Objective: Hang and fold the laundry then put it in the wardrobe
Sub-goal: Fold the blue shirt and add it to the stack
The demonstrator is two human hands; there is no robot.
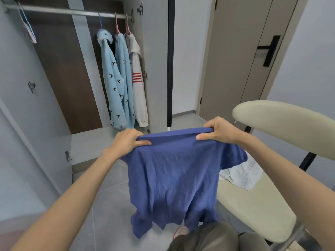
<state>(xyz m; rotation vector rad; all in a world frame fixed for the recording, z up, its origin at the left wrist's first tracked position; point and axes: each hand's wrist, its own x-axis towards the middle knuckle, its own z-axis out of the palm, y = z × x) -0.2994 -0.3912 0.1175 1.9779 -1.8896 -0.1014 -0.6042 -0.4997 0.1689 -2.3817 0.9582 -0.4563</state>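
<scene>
A blue shirt (174, 178) hangs in front of me, held up by its top edge. My left hand (126, 140) grips the edge's left end, and my right hand (217, 130) grips the right end. The cloth droops down toward the floor, with one sleeve spreading to the right. The open wardrobe (63, 69) stands ahead on the left, with a metal rail (72, 11) across its top. On the rail hang two light blue patterned garments (116, 78) and a white garment with red stripes (138, 84). An empty pink hanger (28, 28) hangs at the rail's left end.
A beige chair (262, 205) stands at my right with a white cloth (241, 173) lying on its seat. A beige door with a black handle (270, 50) is at the back right. The grey wardrobe door (27, 105) stands open at left. Grey tiles cover the floor.
</scene>
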